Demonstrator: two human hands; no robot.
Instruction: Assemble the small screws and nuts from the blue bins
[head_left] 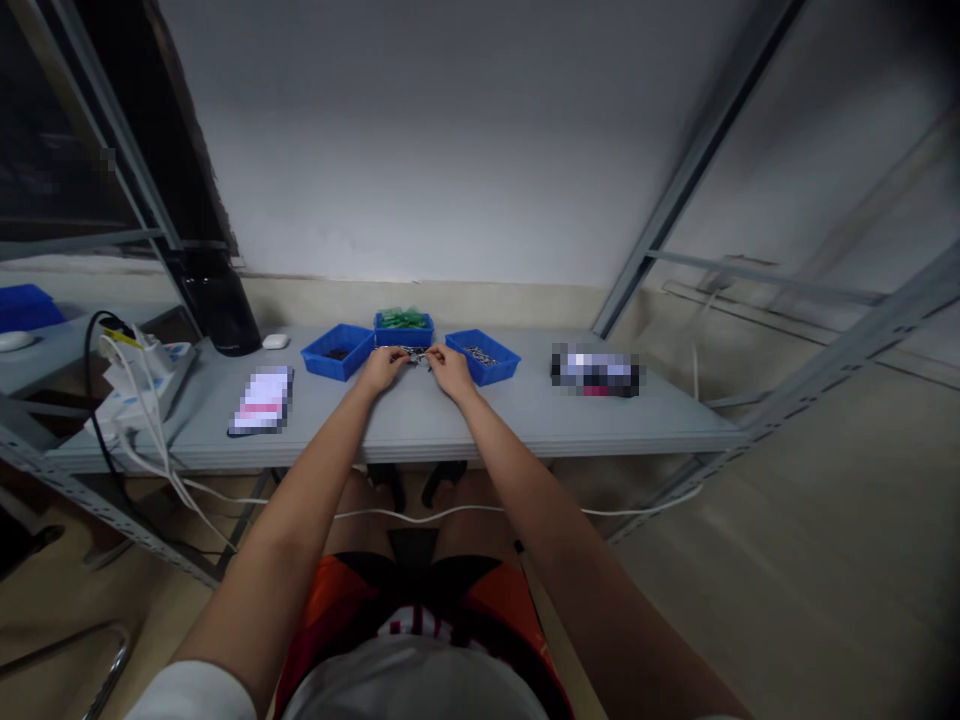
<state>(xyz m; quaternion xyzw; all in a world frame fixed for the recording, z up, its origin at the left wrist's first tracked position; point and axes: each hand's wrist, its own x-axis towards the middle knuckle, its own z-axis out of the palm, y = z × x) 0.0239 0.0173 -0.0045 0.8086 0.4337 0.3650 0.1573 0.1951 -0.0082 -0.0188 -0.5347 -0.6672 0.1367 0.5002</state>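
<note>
My left hand [382, 367] and my right hand [450, 368] are close together over the table, fingertips pinched. Between them lie small shiny metal pieces [415, 354], too small to name; what each hand grips cannot be made out. Directly behind the hands stands a blue bin [405, 336] with green pieces [402, 317] heaped in it. Left of my left hand is a blue bin [324, 367] holding small dark parts [337, 353]. A third blue bin [497, 374], beside my right hand, contains small silvery parts [481, 356].
On the grey table [420, 425] a phone [262, 400], a white case [275, 341] and a black bottle [221, 305] stand to the left. A power strip [142, 395] with cables is at the left end. A blurred dark object [596, 372] lies right. Metal posts [675, 200] flank the table.
</note>
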